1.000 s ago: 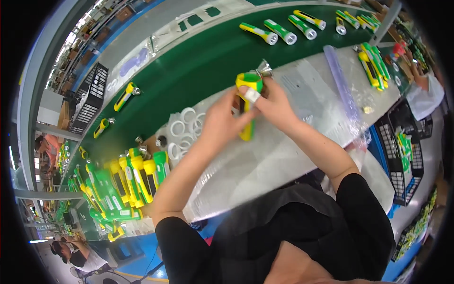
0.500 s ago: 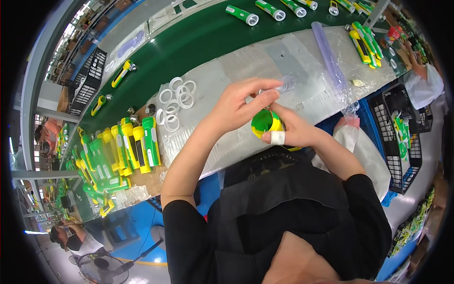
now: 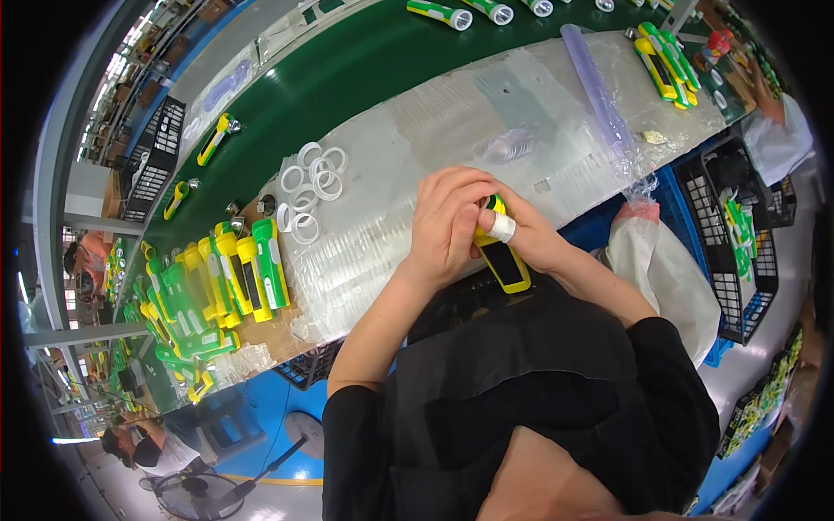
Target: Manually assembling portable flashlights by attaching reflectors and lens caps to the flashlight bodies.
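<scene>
Just above the black apron (image 3: 521,343), a yellow and green flashlight (image 3: 506,267) is held near the bench's near edge, with its dark panel showing and its lower end toward the body; half a second ago its open mouth is facing up. The right hand (image 3: 533,238), with a white wrap (image 3: 502,227) on the thumb, is clamped on its upper part. The left hand (image 3: 446,227), which is then apart near the clear stack (image 3: 509,146), now folds over this end with fingers bent; if it grips something, I cannot tell. To the right, a white sack (image 3: 667,273) stands close to the right forearm. Toward the left, a wide stretch of bench (image 3: 373,234) gives room as far as the white rings (image 3: 314,187), and beyond the bench's far edge the green belt (image 3: 373,69) runs
</scene>
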Tool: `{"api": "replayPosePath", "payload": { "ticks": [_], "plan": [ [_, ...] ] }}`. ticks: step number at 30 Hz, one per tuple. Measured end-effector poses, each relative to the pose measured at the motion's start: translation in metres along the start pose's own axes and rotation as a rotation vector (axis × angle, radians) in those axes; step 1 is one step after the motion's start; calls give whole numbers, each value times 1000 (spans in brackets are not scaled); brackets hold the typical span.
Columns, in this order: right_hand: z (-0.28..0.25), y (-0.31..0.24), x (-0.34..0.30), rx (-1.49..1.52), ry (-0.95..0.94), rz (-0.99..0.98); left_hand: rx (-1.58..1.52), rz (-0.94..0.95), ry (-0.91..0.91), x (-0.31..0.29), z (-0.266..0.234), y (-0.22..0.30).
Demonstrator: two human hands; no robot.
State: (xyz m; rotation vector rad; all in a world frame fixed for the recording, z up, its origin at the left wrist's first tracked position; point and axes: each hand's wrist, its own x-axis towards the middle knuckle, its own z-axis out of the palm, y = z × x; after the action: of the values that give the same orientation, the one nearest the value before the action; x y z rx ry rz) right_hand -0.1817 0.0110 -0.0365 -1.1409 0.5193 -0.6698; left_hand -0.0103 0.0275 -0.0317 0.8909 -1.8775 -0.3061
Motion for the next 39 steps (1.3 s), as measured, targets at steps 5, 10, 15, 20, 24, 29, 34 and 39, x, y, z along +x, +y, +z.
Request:
{"api": "replayPosePath", "payload": {
  "ticks": [5,10,15,20,24,29,34,39],
  "plan": [
    [-8,5,-1,191,161,-20,-27,51,-66,9,19,-17],
    [-28,3,-9,174,303,-72,139,-206,-54,18,51,-77],
    [-31,-3,-17,142,323,-77,269,-167,-175,19,63,-94],
    [-29,-4,-14,104,293,-80,156,-236,-132,19,44,-86],
    [-27,-6,-10,93,217,-68,-101,-249,-84,24,9,-26],
    [0,-17,2,63,81,-59,58,-55,-52,3,-12,3],
    [13,-7,14,4,-42,-3,30,-10,-7,-14,-25,2],
    [28,-1,31,37,-132,77,-50,-8,88,-26,-26,-13]
  ]
}}
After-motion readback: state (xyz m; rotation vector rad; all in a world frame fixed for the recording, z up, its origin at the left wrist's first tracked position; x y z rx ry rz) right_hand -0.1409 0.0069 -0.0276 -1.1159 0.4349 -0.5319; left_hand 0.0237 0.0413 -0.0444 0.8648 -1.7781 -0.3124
